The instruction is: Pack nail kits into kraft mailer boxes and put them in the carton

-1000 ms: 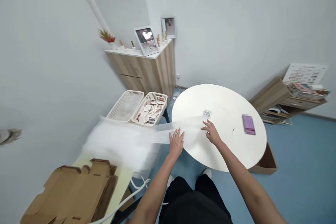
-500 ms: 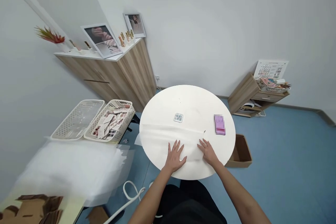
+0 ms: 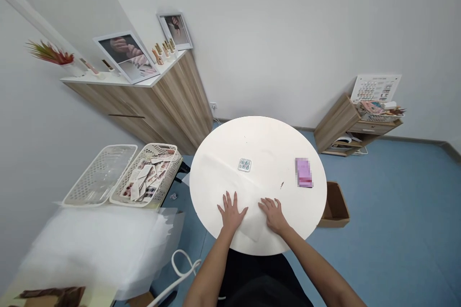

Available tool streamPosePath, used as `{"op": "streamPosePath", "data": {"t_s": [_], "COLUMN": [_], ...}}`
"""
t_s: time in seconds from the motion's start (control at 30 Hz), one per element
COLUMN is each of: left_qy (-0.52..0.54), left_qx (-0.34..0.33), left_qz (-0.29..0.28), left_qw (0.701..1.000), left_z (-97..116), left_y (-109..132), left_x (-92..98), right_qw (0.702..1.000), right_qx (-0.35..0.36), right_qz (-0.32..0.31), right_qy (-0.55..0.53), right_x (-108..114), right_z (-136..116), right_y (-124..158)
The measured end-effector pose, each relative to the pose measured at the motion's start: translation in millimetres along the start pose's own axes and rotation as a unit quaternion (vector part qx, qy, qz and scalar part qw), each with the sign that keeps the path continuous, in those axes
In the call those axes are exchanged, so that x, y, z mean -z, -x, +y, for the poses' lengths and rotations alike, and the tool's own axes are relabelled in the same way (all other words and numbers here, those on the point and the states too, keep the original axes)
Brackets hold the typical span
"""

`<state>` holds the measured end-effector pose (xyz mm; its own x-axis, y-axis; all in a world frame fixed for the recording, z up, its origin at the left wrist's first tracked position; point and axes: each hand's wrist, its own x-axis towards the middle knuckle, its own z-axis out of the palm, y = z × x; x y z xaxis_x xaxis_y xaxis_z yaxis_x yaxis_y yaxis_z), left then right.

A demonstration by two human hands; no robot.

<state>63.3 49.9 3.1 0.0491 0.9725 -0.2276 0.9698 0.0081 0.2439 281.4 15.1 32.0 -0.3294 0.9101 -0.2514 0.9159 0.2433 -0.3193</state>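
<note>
On my feed, a clear plastic sheet [image 3: 245, 201] lies flat on the near part of a round white table [image 3: 262, 132]. It is hard to trace against the white top, but one corner shows near the table's front edge, between the hands and the rim.

The left hand [image 3: 232, 212] and the right hand [image 3: 273, 216] both rest palm down on the sheet, side by side and just apart. Their fingers are spread and flat, and neither hand is closed or has hold of anything; they only press on the film from above.

Beyond the hands, a small clear packet [image 3: 244, 165] sits on the table, with a pixelated pink packet [image 3: 304, 172] to its right and a tiny dark speck [image 3: 282, 184] between them.

To my left, a pile of clear plastic sheets [image 3: 93, 249] lies on a pale yellow table [image 3: 97, 295]. Past it are two white plastic baskets: the nearer-left one [image 3: 99, 175] looks almost bare, and the other [image 3: 144, 175] is full of printed packets.

A white cable [image 3: 183, 264] loops on the blue floor [image 3: 396, 201], and a cardboard box [image 3: 334, 206] sits on the floor, partly under the round table's right edge. A wooden cabinet [image 3: 173, 105] along the wall holds two framed photos [image 3: 126, 57] and a red-green plant [image 3: 50, 53]. At the far right stands a low wooden shelf unit [image 3: 345, 124].
</note>
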Motion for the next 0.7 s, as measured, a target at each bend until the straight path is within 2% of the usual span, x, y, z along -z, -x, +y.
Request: {"op": "streamPosePath", "data": {"t_s": [0.17,0.3,0.5,0.6,0.7], "left_qy": [-0.020,-0.030,-0.048,-0.058,-0.067], "left_qx": [-0.041,-0.058,-0.071,-0.075,-0.080], "left_qz": [0.025,0.023,0.040,0.043,0.042], "left_qw": [0.999,0.998,0.996,0.995,0.994], "left_z": [-19.3,-32.0,-42.3,-44.4,-45.1], "left_y": [-15.1,-24.3,-28.0,-27.4,-28.4], "left_x": [3.4,5.1,-5.3,-10.8,-12.4], "right_qw": [0.997,0.996,0.997,0.997,0.997], "right_qx": [-0.064,-0.086,-0.076,-0.069,-0.058], "right_qz": [0.053,0.021,0.000,0.000,0.040], "right_qy": [0.006,0.004,-0.013,-0.032,-0.040], "right_x": [41.5,58.8,51.2,43.8,41.1], "right_z": [4.0,-1.1,0.7,5.9,14.4], "right_y": [-77.4,-142.3,-204.3,-219.6,-221.7]}}
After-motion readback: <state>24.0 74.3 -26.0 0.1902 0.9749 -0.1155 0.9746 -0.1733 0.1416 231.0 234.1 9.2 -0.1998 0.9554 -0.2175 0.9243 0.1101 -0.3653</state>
